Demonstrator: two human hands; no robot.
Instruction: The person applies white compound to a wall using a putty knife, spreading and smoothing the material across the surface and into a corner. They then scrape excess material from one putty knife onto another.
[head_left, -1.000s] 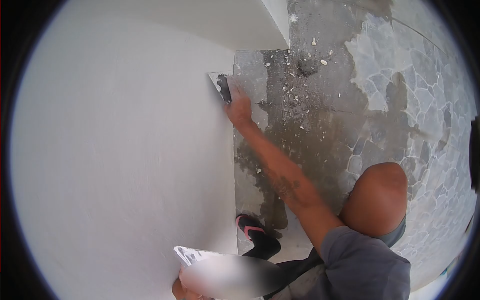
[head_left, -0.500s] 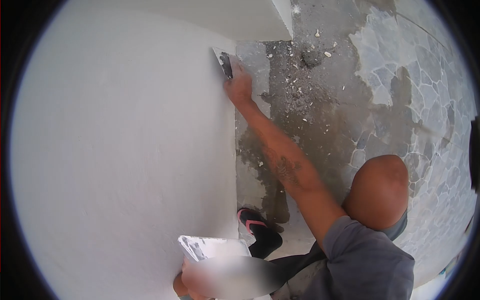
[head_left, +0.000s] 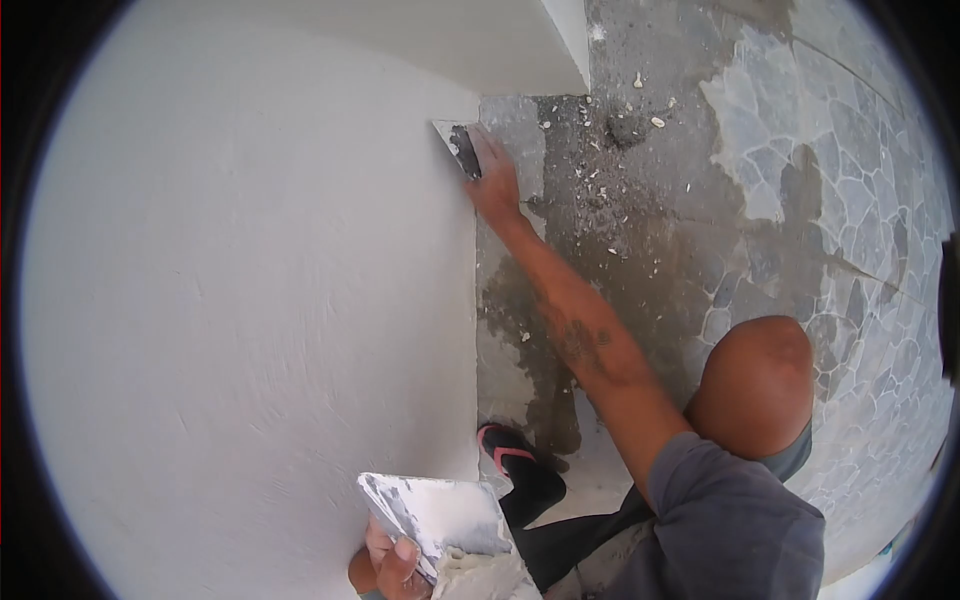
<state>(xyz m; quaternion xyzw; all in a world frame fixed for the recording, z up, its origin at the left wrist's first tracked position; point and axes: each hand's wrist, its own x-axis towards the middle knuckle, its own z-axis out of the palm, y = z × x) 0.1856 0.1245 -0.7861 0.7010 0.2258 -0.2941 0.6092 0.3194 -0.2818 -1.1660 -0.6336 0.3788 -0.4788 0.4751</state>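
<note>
In the head view, my right hand (head_left: 497, 187) is closed around a trowel (head_left: 460, 148) with a pale blade and a dark strip. The blade lies against the white wall (head_left: 250, 280), just beside the corner where wall meets floor. At the bottom, my left hand (head_left: 395, 565) grips a flat, smeared hawk (head_left: 450, 505) by its left side, the thumb showing at its edge. A thick heap of white putty (head_left: 485, 577) sits on the hawk's lower part. The grip beneath the hawk is hidden.
A ledge (head_left: 450, 45) juts from the wall at the top. The grey floor (head_left: 660, 200) has damp patches and scattered pale crumbs (head_left: 600, 190). Stone-pattern paving (head_left: 860, 190) lies to the right. My bent knee (head_left: 757, 385) and my foot in a flip-flop (head_left: 515, 460) are close by.
My right hand and the trowel have come slightly down the view, along the wall's bottom edge. The hawk stays almost in place; its putty, blurred before, now shows clearly.
</note>
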